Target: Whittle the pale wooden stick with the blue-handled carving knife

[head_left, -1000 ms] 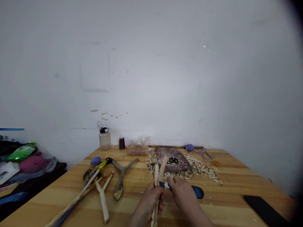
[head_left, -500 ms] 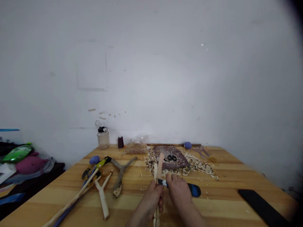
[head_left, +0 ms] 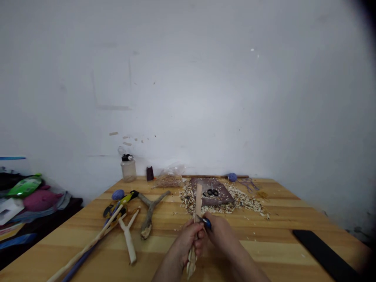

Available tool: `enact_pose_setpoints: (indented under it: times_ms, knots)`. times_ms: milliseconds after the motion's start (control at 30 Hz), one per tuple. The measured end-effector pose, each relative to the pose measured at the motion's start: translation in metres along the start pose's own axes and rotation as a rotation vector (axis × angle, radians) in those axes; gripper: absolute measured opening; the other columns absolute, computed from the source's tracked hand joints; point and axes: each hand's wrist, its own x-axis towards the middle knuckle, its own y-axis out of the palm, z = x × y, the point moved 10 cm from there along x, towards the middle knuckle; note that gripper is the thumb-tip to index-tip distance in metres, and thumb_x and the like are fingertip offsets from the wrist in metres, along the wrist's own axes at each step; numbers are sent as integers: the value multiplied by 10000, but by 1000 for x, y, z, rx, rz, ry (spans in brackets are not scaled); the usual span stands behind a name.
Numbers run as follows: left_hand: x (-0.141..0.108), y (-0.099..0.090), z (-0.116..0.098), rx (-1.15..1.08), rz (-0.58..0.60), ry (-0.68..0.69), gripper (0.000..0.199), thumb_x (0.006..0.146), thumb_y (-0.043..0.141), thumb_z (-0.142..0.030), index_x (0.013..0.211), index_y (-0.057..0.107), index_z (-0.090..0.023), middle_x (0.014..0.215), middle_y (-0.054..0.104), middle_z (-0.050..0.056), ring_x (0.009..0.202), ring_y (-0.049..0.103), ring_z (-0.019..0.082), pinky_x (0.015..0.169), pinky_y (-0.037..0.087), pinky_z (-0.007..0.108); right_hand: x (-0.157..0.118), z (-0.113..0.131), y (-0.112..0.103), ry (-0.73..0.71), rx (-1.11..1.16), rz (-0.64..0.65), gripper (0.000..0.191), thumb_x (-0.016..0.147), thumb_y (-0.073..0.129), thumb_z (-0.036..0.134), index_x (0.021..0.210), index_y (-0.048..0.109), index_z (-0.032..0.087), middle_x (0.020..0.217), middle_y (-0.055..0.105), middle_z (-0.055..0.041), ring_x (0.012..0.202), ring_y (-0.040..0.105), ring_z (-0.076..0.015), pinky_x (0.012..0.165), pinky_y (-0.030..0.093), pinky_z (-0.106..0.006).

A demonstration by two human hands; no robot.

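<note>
My left hand (head_left: 188, 239) is closed round a pale carved wooden stick (head_left: 198, 200). The stick stands nearly upright in the picture, and its rough, notched lower end shows below my fist. In my right hand (head_left: 221, 232) is a knife (head_left: 207, 223) with a blue and black handle, mostly covered by the fingers. Its blade reaches the stick just above my left thumb; whether it is cutting in, I cannot tell. Beyond the hands, wood shavings (head_left: 188, 199) surround a dark brown mat (head_left: 217, 199) with black-handled scissors (head_left: 212, 192) on it.
To the left lie a peeled forked stick (head_left: 128, 241), a forked branch with bark (head_left: 149, 215) and a long pale stick (head_left: 85, 250). A clear jar (head_left: 128, 170), a dark thread spool (head_left: 149, 173) and a plastic bag (head_left: 169, 180) stand behind. A black strip (head_left: 320, 252) lies right.
My right hand has turned the knife: its handle, which stuck out to the right, is now mostly inside the fist. The stick's lower end has swung slightly left.
</note>
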Motion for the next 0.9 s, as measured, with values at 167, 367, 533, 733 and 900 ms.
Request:
enact_pose_setpoints:
  times_ms: [167,367,533,733,900]
  knots:
    - [2,-7,10,27,1,-116,230,686,469,-362,567,408,-175,378,351,-70,279,287,42,306,161,179,5,-13,-5,-51,239,-59,116,783,447,213,829,545,170,739,626,-21,668,547,-125,575,332,-190]
    - [-3,-14,-12,34,-130,100,216,568,565,-245,728,430,-192,518,494,-61,333,398,56,309,183,166,0,-7,-16,-22,-87,-105,158,833,393,213,880,544,207,772,627,-21,680,564,-138,573,298,-209]
    - [-4,-16,-15,100,-180,144,232,547,565,-243,732,438,-186,530,506,-58,340,421,58,310,213,166,-5,5,-14,-15,-395,-81,207,771,448,111,920,539,222,827,622,-35,728,582,-162,572,290,-229]
    - [-2,-21,-14,106,-200,159,237,556,572,-269,728,430,-189,539,518,-53,340,418,60,307,228,172,-4,5,-13,-9,-496,-80,238,786,428,84,956,529,217,854,615,-55,773,580,-185,609,327,-246]
    - [-5,-17,-16,94,-186,154,232,547,567,-270,709,421,-190,522,505,-57,336,412,57,306,224,172,-5,5,-15,3,-512,-90,235,804,422,90,974,522,217,855,606,-57,790,579,-186,631,347,-253]
